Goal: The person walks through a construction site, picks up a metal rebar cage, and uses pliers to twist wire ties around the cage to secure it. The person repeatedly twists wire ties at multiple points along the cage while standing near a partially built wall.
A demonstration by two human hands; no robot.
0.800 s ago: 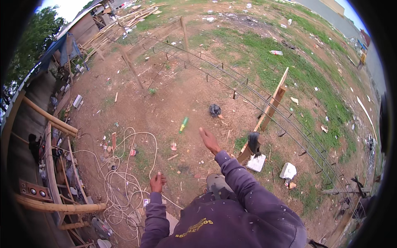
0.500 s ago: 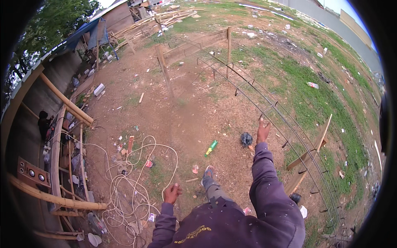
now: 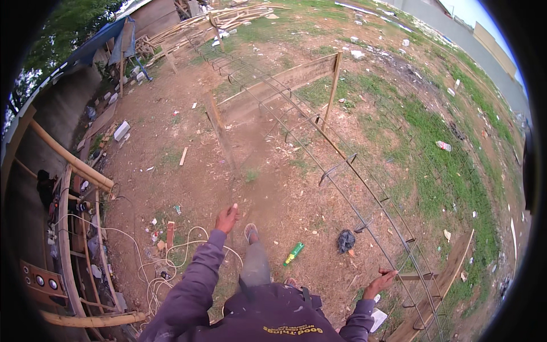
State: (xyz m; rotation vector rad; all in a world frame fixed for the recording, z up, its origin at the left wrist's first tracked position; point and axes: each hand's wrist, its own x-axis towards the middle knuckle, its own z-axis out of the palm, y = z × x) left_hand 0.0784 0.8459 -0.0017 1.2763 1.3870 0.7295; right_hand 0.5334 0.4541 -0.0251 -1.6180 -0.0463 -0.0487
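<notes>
Fingertips of the right hand (image 3: 380, 281) meet the near part of the long steel cage (image 3: 351, 158), right at its left bar. I cannot tell if they close around the bar or only touch it. The left hand (image 3: 227, 218) is well to the left of the cage, up in the air, with its fingers a bit curled and nothing in them.

The cage runs from the far left down to the near right, and it has bent wire loops along it. A wooden board (image 3: 456, 259) is by its near end. Another board (image 3: 307, 71) stands on edge by its far half. A black plastic bag (image 3: 346, 241) lies just left of the cage, and a green bottle (image 3: 293, 254) lies farther left. Farther left again is a pale cord (image 3: 171, 261) in messy loops.

Some things could go wrong. If only the fingertips are on the bar, it could slip away, because the cage looks long and may bend or swing. The loops could scratch the hand if it slides along. A foot (image 3: 251, 232) left of the cage could trip if it catches the cord or rolls on the bottle.
</notes>
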